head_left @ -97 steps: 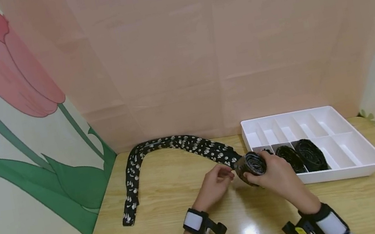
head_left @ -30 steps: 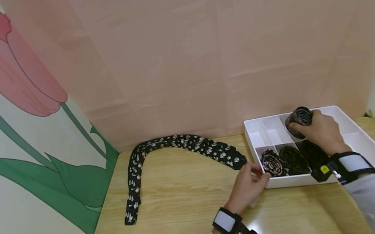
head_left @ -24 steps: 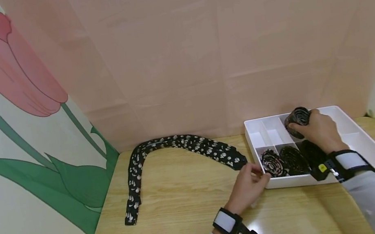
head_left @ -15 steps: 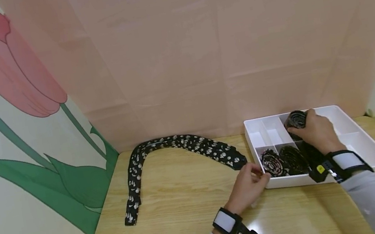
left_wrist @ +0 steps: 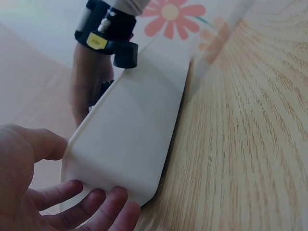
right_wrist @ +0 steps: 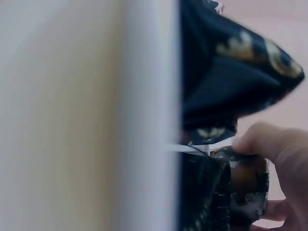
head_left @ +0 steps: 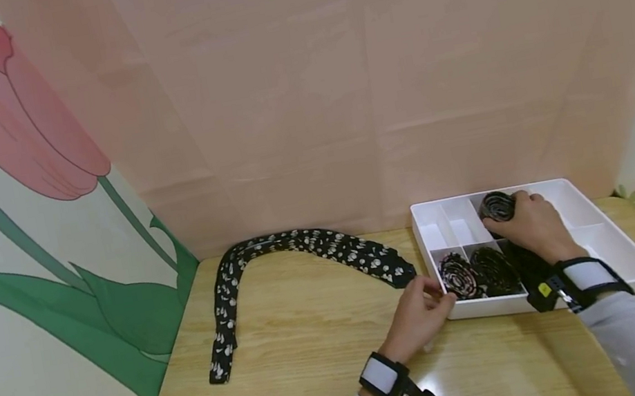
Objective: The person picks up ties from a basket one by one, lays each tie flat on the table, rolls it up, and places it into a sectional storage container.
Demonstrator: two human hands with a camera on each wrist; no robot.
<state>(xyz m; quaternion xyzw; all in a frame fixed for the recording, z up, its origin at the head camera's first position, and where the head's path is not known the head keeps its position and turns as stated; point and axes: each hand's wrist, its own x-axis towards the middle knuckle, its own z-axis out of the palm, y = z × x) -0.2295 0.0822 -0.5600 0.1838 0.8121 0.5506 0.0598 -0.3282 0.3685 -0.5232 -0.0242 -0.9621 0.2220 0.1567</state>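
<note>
- Black cloth with white spots lies furthest left from where I watch: an unrolled tie (head_left: 276, 254) curved across the wooden table (head_left: 296, 370), its near end by the left edge, its far end just left of the tray.
- My left hand (head_left: 415, 315) comes next. It rests against the near left corner of the white tray (head_left: 618, 260). The left wrist view shows the fingers (left_wrist: 96, 202) lightly curled under that corner and the thumb on the rim, so I read it as steadying the tray wall.
- Inside the tray, the near row holds three rolled ties side by side: a patterned roll (head_left: 458, 274) in the leftmost compartment, a dark roll (head_left: 493, 269) beside it, and a third dark roll (head_left: 530, 264) partly hidden under my right wrist.
- In the far row, the two left compartments hold nothing I can make out. The next one holds the rolled tie (head_left: 497, 206) that my right hand (head_left: 533, 225) grips, fingers wrapped round it. The right wrist view confirms fingertips (right_wrist: 255, 139) closed on dark patterned cloth beside a white divider.
- Compared with a second ago, that roll sits lower. It was held up above the far rim then; now it is down among the dividers, my hand still round it.
- My left hand has stayed at the tray corner, and the unrolled tie has not shifted.
</note>
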